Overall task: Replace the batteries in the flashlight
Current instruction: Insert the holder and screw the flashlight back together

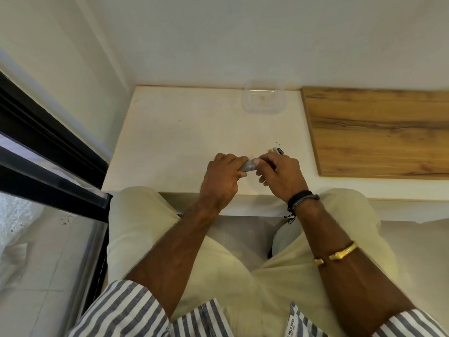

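Both hands are working over the near edge of the desk (170, 132), roughly centre frame. Left hand (222, 181) is clenched around the flashlight (246, 166); only a short grey stretch of the barrel shows between the hands. Right hand (283, 175) is at 3 o'clock of it, thumb pressed on the barrel end, fingers (263, 181) curled. It also seems to pinch batteries (277, 151) that poke out at its 12 o'clock. How many there are is too small to tell.

My read: mid-swap, either seating a cell or closing the end. The open end itself is hidden by the thumb.

To do this step well:
- Keep the left grip fixed and let the right do all the turning or pushing.
- Keep the barrel over the desk, not past the edge at 6 o'clock, so a slipped cell lands on the surface and not in the lap.
- Check polarity before pushing; the markings are not readable from here.
- Spare cells held in the working hand are the drop risk. Park them in the clear tub (264, 98) at 12 o'clock, well apart from the hands.
- Start the threads square, with no force.
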The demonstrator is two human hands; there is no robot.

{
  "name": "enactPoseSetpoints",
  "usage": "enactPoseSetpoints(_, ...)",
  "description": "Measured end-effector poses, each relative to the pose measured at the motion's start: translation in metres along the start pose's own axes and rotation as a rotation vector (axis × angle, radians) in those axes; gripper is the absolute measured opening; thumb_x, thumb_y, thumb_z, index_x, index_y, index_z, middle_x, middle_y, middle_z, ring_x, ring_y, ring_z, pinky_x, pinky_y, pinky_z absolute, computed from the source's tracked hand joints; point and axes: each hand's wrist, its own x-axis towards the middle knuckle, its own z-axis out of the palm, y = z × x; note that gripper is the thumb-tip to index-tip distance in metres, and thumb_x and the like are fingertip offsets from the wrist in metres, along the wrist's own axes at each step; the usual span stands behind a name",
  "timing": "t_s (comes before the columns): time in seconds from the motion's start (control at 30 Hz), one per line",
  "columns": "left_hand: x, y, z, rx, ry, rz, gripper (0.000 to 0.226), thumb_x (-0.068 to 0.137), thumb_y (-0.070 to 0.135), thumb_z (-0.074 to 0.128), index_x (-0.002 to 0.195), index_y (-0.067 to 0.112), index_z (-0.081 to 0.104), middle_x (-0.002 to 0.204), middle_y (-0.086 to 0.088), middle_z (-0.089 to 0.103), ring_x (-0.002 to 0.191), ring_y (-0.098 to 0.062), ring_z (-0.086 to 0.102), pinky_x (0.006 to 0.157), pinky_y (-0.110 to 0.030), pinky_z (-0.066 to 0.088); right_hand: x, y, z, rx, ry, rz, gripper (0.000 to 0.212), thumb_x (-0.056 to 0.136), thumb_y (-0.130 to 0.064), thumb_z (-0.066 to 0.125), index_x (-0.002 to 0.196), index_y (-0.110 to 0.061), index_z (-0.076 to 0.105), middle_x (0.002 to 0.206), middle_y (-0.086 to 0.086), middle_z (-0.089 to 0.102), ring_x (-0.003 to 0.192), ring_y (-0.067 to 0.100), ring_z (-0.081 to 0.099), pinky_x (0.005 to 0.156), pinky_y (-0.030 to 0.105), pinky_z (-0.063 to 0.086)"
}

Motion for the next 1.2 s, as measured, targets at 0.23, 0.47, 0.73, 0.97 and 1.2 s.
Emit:
enactPoseSetpoints(0.23,-0.001,0.000,0.002,-0.034,0.020,-0.002,0.032,0.096,0.016,0.059,0.129,0.018,0.058,0.118,-0.003,0.066,0.105,-0.021,0.050,0.088,-0.033,0.041,-0.002,0.000,0.002,0.005,-0.014,0.119,0.051,0.095,-0.068,0.043,0.102,-0.021,0.064,0.083,0.000,0.074,0.061,0.013,0.072,0.064,0.036,0.064)
enactPoseSetpoints(0.47,0.001,-0.006,0.002,-0.049,0.019,-0.041,0.033,0.096,0.015,0.060,0.129,0.018,0.058,0.116,-0.005,0.066,0.103,-0.022,0.049,0.086,-0.032,0.040,0.000,0.004,-0.002,0.105,-0.038,-0.083,0.031,0.095,-0.007,0.067,0.122,-0.021,0.069,0.105,0.000,0.073,0.081,0.015,0.073,0.077,0.032,0.064)
enactPoseSetpoints(0.73,0.000,-0.007,0.004,-0.059,0.022,-0.026,0.028,0.095,0.014,0.060,0.123,0.019,0.060,0.108,-0.002,0.068,0.095,-0.020,0.052,0.083,-0.038,0.047,-0.003,-0.004,0.004,-0.089,-0.009,-0.131,0.020,0.100,-0.011,0.060,0.119,-0.007,0.064,0.093,0.008,0.070,0.084,0.025,0.066,0.084,0.042,0.057)
enactPoseSetpoints(0.97,0.001,-0.004,-0.003,-0.099,0.140,-0.011,0.026,0.094,0.015,0.063,0.120,0.013,0.064,0.107,-0.007,0.071,0.095,-0.025,0.056,0.081,-0.036,0.045,-0.005,-0.010,0.013,0.101,0.141,-0.067,0.021,0.095,-0.013,0.067,0.116,-0.015,0.069,0.097,-0.007,0.068,0.085,0.001,0.063,0.076,0.007,0.049)
enactPoseSetpoints(1.2,-0.002,0.001,-0.003,-0.301,0.202,-0.035,0.040,0.092,0.030,0.068,0.127,0.012,0.064,0.115,-0.004,0.071,0.102,-0.020,0.060,0.088,-0.032,0.049,-0.006,-0.013,0.030,0.795,0.171,0.269,0.019,0.096,-0.015,0.069,0.112,-0.006,0.069,0.097,0.000,0.072,0.098,0.020,0.069,0.092,0.045,0.060)
